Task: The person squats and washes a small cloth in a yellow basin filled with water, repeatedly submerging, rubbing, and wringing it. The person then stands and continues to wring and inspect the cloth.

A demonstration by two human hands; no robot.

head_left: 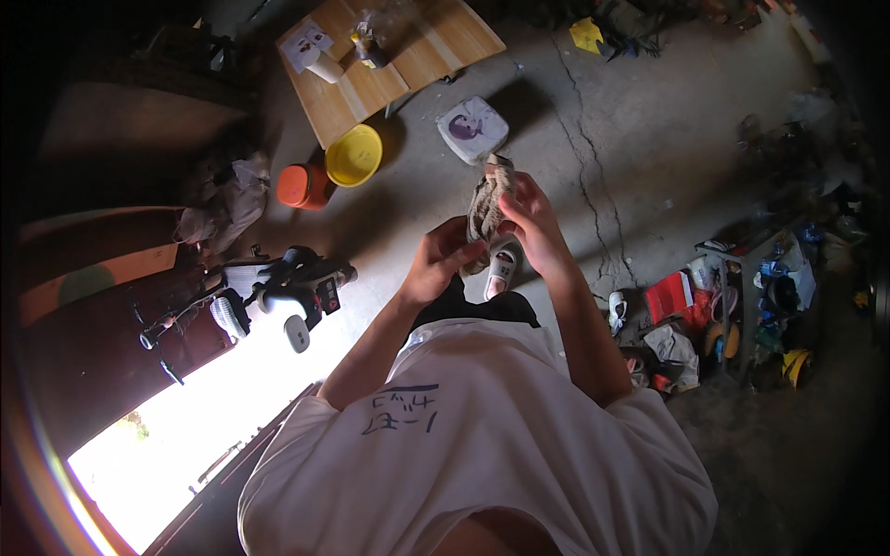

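Observation:
A crumpled beige-brown cloth (489, 201) is held up in front of me between both hands. My left hand (439, 263) grips its lower end, with the thumb lying across it. At its upper right side, my right hand (532, 214) pinches the fabric between thumb and fingers. The folds hide the cloth's full shape, so I cannot tell whether it is a rag or a garment. Below it, one foot in a white slide sandal (500, 273) shows on the concrete floor.
A square stool (474, 130) with a printed seat stands ahead. Beyond it is a wooden table (431, 42) bearing bottles. A yellow basin (354, 156) and an orange bucket (300, 186) sit at left, near a scooter (278, 288). Shoes and bags crowd a rack (723, 306) at right.

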